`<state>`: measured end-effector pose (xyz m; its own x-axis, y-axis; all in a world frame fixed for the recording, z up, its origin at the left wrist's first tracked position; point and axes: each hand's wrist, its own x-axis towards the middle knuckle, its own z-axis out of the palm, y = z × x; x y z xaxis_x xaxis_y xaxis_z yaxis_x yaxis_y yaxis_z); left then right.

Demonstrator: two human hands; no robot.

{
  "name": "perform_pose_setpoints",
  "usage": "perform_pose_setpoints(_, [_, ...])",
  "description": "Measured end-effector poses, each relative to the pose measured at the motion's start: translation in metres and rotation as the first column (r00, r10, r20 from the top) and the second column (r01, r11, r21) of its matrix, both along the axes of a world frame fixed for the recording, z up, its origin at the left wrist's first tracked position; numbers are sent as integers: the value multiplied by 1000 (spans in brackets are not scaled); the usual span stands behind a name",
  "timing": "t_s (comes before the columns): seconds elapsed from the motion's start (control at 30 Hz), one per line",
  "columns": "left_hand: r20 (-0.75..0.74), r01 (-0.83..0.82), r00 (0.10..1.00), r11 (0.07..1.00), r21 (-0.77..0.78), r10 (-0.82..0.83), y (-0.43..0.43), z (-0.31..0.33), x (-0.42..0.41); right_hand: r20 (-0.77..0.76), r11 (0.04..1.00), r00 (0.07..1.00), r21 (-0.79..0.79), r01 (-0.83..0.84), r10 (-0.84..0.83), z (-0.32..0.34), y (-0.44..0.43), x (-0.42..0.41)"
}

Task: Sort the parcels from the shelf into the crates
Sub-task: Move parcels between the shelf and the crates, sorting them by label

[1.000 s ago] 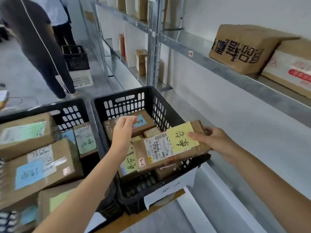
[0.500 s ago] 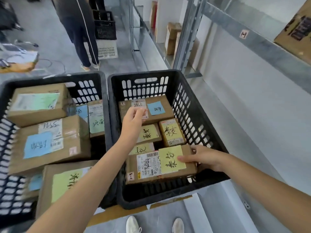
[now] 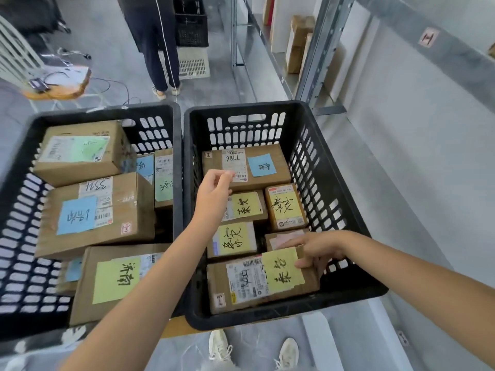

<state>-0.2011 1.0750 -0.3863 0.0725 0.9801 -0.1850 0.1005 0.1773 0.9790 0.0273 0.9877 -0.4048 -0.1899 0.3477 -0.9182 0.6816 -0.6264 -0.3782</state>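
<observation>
A brown parcel with a yellow note [image 3: 262,281] lies at the near end of the right black crate [image 3: 332,167], on top of several smaller yellow-noted parcels [image 3: 285,206]. My right hand [image 3: 317,250] holds its right end, thumb on the yellow note and fingers over the far edge. My left hand [image 3: 214,190] hovers loosely curled over the crate's middle, holding nothing, just in front of a parcel with a blue note [image 3: 261,164]. The left black crate [image 3: 107,113] is packed with bigger boxes [image 3: 96,212].
The metal shelf [image 3: 428,46] runs along the right, with boxes [image 3: 298,41] further down it. A person [image 3: 158,36] stands ahead beside a stacked black and white crate [image 3: 191,44]. A stool with cables [image 3: 57,84] is at the left. My shoes [image 3: 221,346] show below the crates.
My right hand has brought the yellow-noted parcel from above the crate's rim down into the right crate. My view has tilted down; the left hand stays over the crate.
</observation>
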Motion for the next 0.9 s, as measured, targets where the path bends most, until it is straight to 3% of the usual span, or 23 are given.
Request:
perform_pose_setpoints(0.13, [-5, 6, 1000, 1000, 15, -6, -1, -1, -2, 47, 999, 998, 6, -52, 51, 2, 7, -4])
perform_pose_setpoints(0.27, [-10, 19, 1000, 1000, 16, -19, -3, -2, 2, 71, 999, 997, 36, -3, 0, -5, -1, -10])
perform_pose_setpoints(0.43, [-53, 100, 994, 995, 11, -99, -8, -1, 7, 90, 975, 990, 200, 92, -112, -13, -9, -15])
perform_pose_setpoints(0.5, [-75, 139, 988, 990, 2, -138, -8, 1, 9, 125, 950, 986, 306, 69, -111, -17, -14, -18])
perform_pose_setpoints(0.6, [-81, 191, 978, 982, -11, -191, -9, 5, 11, 169, 948, 985, 317, -24, -31, -22, -23, -20])
perform_pose_setpoints(0.77, [-82, 292, 953, 956, -14, -292, -15, 7, 17, 242, 890, 963, 457, -5, -119, -24, -23, -25])
perform_pose_setpoints(0.9, [-170, 406, 903, 913, 35, -395, -16, 5, 20, 308, 874, 944, 484, -50, -116, -19, -21, -29])
